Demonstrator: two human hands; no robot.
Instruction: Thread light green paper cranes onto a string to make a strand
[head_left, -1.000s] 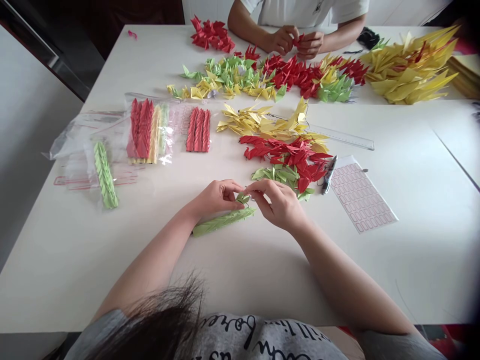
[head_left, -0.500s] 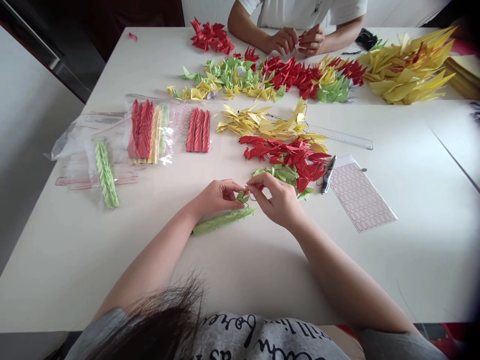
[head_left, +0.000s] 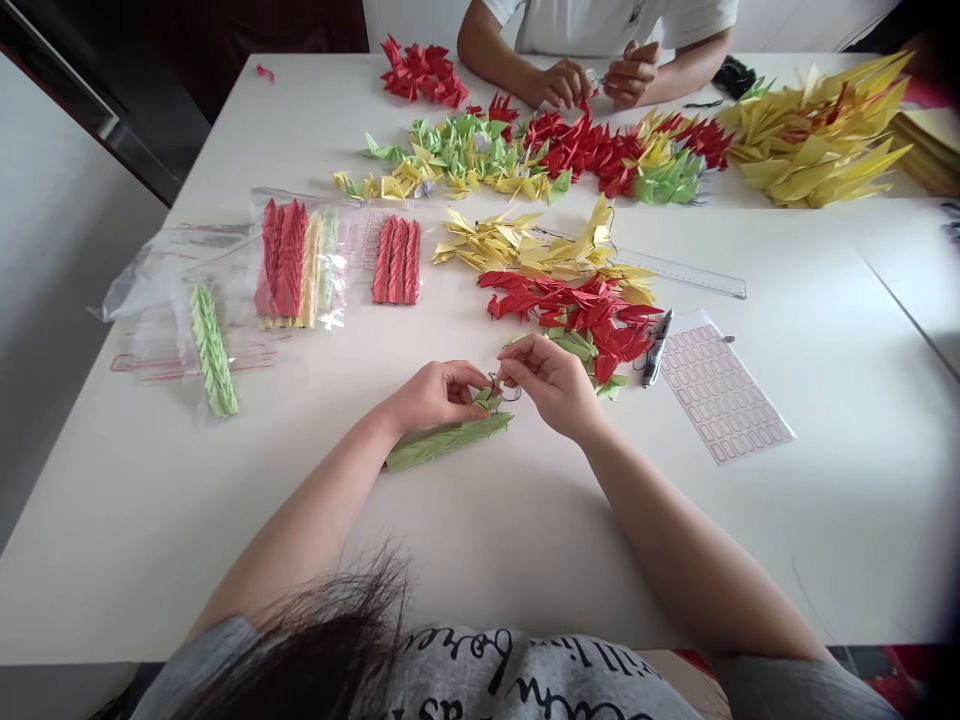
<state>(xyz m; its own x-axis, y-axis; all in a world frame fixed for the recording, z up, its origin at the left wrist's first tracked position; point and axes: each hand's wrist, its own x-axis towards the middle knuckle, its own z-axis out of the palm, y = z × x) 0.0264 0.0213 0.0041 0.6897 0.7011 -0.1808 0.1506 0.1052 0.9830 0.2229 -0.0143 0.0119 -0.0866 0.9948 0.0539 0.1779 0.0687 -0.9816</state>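
My left hand (head_left: 441, 393) is closed on a small green folded-paper crane (head_left: 489, 399), thumb and fingers pinching its left side. To its right my right hand (head_left: 553, 385) pinches the dark string (head_left: 513, 396), which loops beside the crane. Just below my left hand lies a long stack of nested green paper cranes (head_left: 450, 443) on the white table. Beyond my right hand is a loose pile of red paper cranes (head_left: 581, 305), with green ones (head_left: 574, 343) partly hidden under it and behind my fingers.
Yellow cranes (head_left: 517, 243) lie beyond the red ones, near a clear ruler (head_left: 682, 273). On the right are a marker (head_left: 657, 350) and a label sheet (head_left: 724, 385). Plastic bags (head_left: 180, 262) and red crane stacks (head_left: 396, 262) lie left. A co-worker's hands (head_left: 566, 84) are across the table.
My right hand has lifted slightly away from my left, and more of the string loop shows between them. My left hand stays in place. The co-worker's hands have shifted apart a little.
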